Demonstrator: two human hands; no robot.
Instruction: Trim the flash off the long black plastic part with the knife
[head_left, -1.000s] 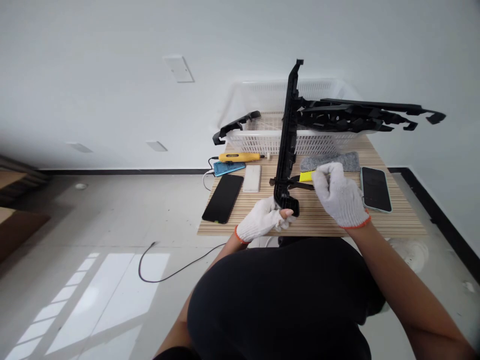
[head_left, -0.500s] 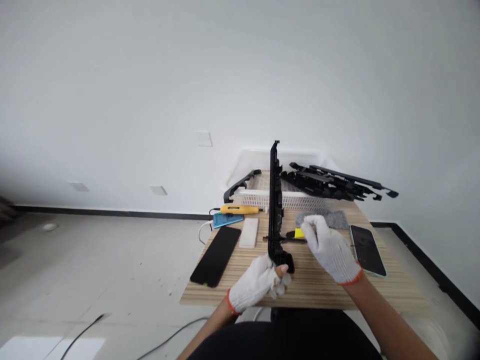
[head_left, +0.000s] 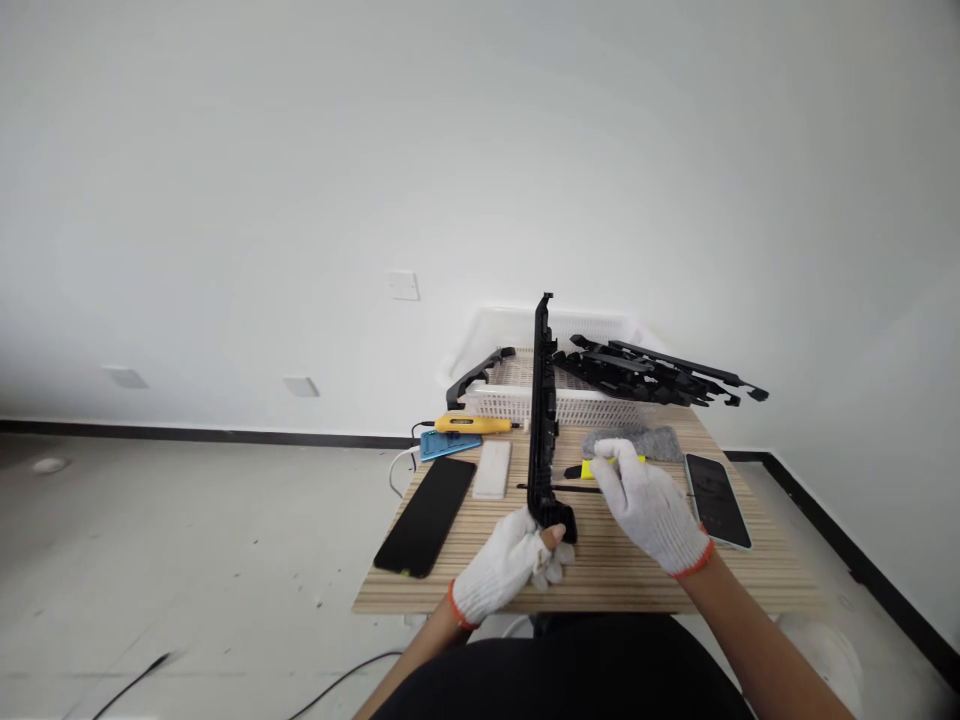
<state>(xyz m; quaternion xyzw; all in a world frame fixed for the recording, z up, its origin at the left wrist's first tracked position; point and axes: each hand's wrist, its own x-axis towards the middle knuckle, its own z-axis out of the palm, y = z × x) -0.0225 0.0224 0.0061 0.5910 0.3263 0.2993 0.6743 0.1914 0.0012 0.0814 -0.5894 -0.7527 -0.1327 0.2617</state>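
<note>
Left hand: [head_left: 501, 568] closed around lower bent end of black strip [head_left: 541, 420], above near edge of table [head_left: 615, 594].
Black strip: upright in view, top end over white basket [head_left: 600, 410].
Right hand: [head_left: 651, 510] half curled, thumb toward fingers; can't tell if gripping thin dark rod [head_left: 576, 488].
By right hand: yellow-black tool [head_left: 589, 469], grey cloth [head_left: 666, 443].
Right edge: phone [head_left: 717, 500].
Left edge: dark phone [head_left: 426, 516].
Far edge: basket, black parts [head_left: 637, 372] piled on it.

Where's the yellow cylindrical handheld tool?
Head view: the tool is far left on the striped wooden table, between the white plastic basket and blue rectangular device.
</note>
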